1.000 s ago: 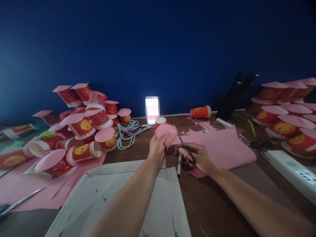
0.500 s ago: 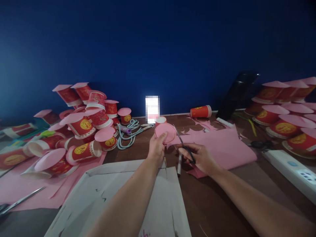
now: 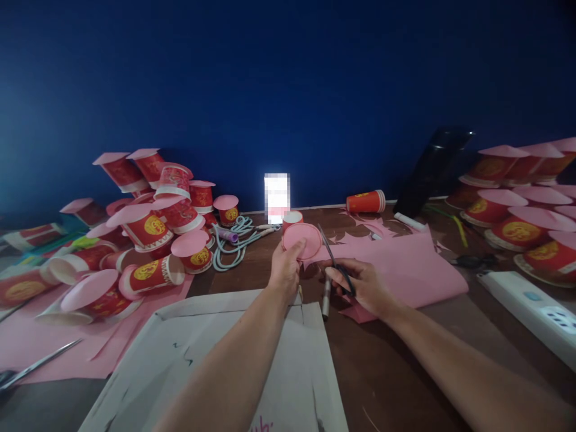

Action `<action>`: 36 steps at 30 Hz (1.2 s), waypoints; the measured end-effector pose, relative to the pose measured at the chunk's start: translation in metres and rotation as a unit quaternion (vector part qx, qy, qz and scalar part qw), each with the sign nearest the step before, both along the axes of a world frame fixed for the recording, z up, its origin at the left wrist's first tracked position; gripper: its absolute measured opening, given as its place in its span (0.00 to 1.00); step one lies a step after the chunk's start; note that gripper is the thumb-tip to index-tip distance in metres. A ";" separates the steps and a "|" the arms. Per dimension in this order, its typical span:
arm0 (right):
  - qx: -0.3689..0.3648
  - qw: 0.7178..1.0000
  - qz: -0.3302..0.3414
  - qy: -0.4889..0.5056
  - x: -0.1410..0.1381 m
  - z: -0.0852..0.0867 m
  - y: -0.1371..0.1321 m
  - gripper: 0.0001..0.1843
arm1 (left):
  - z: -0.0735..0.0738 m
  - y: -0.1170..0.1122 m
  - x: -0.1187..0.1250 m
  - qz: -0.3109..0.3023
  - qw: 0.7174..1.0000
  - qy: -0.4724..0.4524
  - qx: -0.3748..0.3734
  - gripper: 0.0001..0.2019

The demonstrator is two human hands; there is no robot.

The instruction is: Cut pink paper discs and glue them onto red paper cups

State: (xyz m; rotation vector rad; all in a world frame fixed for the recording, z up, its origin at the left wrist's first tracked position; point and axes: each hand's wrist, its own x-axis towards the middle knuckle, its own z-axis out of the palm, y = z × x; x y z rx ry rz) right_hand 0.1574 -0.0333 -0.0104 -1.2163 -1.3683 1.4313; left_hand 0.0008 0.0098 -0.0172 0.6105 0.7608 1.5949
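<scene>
The scissors (image 3: 335, 261) had edged slightly nearer the paper disc (image 3: 302, 240), so trimming appeared ongoing; the left hand (image 3: 284, 270) pinched the disc just left of the pink sheet (image 3: 405, 270), while the right hand (image 3: 364, 287) gripped the scissors over that sheet.

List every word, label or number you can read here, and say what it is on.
No text reads clearly.
Gold emblems on the red cups: too blurred to read.
Pink scribble on the cardboard sheet: cut off by the frame edge, unreadable.
White object by the wall: pixelated, unreadable.
</scene>
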 end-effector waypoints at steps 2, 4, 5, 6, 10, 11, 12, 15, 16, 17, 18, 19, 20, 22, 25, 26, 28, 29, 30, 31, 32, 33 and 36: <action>0.005 1.000 -0.001 -0.003 0.000 0.000 0.000 0.28 | 0.001 0.000 0.000 -0.001 1.000 0.000 0.001 0.19; 0.007 1.000 -0.003 -0.004 -0.001 0.000 0.000 0.28 | 0.002 -0.001 0.000 0.001 1.000 0.002 -0.001 0.19; 0.007 1.000 -0.004 -0.005 -0.001 0.000 0.000 0.28 | 0.002 -0.001 0.000 0.002 1.000 0.003 -0.003 0.20; 0.008 1.000 -0.006 -0.008 0.000 0.000 0.000 0.27 | 0.002 -0.001 0.000 0.004 1.000 0.005 -0.006 0.20; 0.006 1.000 -0.003 -0.009 0.000 0.000 0.001 0.27 | 0.001 -0.001 0.000 0.008 1.000 0.013 -0.012 0.20; 0.006 1.000 -0.002 -0.006 0.000 0.000 0.001 0.27 | 0.001 -0.001 0.000 0.007 1.000 0.013 -0.011 0.20; 0.006 1.000 -0.002 -0.004 0.000 0.000 0.001 0.27 | 0.001 -0.001 0.000 0.006 1.000 0.012 -0.010 0.21; 0.004 1.000 -0.003 -0.002 0.000 0.000 0.000 0.28 | 0.001 0.000 0.000 0.010 1.000 0.010 -0.011 0.21; 0.002 1.000 -0.002 -0.002 0.000 0.000 0.000 0.28 | 0.002 0.000 0.000 0.011 1.000 0.009 -0.013 0.20; 0.000 1.000 -0.002 -0.001 0.000 0.000 0.000 0.28 | 0.003 0.000 0.000 0.011 1.000 0.009 -0.016 0.20; -0.001 1.000 -0.002 0.000 0.000 0.000 0.000 0.28 | 0.004 -0.001 0.000 0.011 1.000 0.011 -0.019 0.20; -0.001 1.000 -0.002 0.001 0.000 -0.001 0.000 0.28 | 0.004 -0.001 0.000 0.010 1.000 0.012 -0.020 0.20; -0.001 1.000 -0.003 0.003 0.000 -0.001 0.000 0.28 | 0.005 -0.002 0.000 0.010 1.000 0.012 -0.020 0.19; -0.002 1.000 -0.003 0.007 -0.001 -0.002 0.000 0.27 | 0.006 -0.002 0.000 0.011 1.000 0.008 -0.019 0.19; 0.000 1.000 -0.004 0.008 -0.001 -0.003 0.001 0.27 | 0.005 -0.002 0.001 0.009 1.000 0.001 -0.015 0.19; 0.000 1.000 -0.003 0.006 -0.001 -0.003 0.001 0.27 | 0.004 -0.002 0.001 0.007 1.000 0.001 -0.015 0.19; 0.002 1.000 -0.002 0.001 -0.001 -0.004 0.001 0.27 | 0.004 -0.002 0.001 0.005 1.000 0.002 -0.015 0.19; 0.004 1.000 -0.003 -0.002 -0.001 -0.004 0.002 0.28 | 0.003 -0.001 0.001 0.007 1.000 0.002 -0.015 0.19; 0.007 1.000 -0.005 -0.004 -0.001 -0.004 0.002 0.27 | 0.003 -0.001 0.001 0.008 1.000 0.003 -0.015 0.19; 0.010 1.000 -0.007 -0.005 0.000 -0.004 0.002 0.27 | 0.003 -0.001 0.001 0.009 1.000 0.004 -0.014 0.19; 0.012 1.000 -0.008 -0.006 0.000 -0.004 0.002 0.27 | 0.002 -0.001 0.001 0.008 1.000 0.005 -0.012 0.19; 0.013 1.000 -0.008 -0.006 0.000 -0.003 0.002 0.27 | 0.002 -0.001 0.001 0.007 1.000 0.006 -0.010 0.19; 0.015 1.000 -0.004 -0.012 0.000 -0.002 0.001 0.27 | 0.002 -0.001 0.000 0.003 1.000 0.009 -0.009 0.19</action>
